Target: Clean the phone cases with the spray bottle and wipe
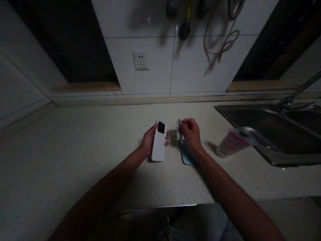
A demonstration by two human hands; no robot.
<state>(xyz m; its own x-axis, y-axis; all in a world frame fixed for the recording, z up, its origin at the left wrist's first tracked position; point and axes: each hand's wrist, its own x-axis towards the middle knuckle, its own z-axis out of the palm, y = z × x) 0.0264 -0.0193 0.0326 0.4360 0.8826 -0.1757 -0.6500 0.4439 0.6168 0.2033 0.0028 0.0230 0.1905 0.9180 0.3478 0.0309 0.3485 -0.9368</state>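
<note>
My left hand (149, 139) is wrapped round a white smartphone (158, 144), its back and black camera block facing up. To the right, my right hand (191, 132) pinches a small, dark and shiny item (179, 124) between thumb and fingertips; its kind is too small to make out. Just beneath those fingers is a small white piece (179, 134), partly covered. A light blue flat object with rounded corners (186, 155), like a phone or phone case, lies on the counter, partly hidden under my right wrist.
A clear plastic cup with red markings (232, 144) stands right of my right forearm, beside the steel double sink (250, 134) with its tap (288, 98). The pale speckled countertop (105, 140) meets a tiled wall with a socket (140, 61), pipe fittings (185, 30) and a hanging cord (223, 48).
</note>
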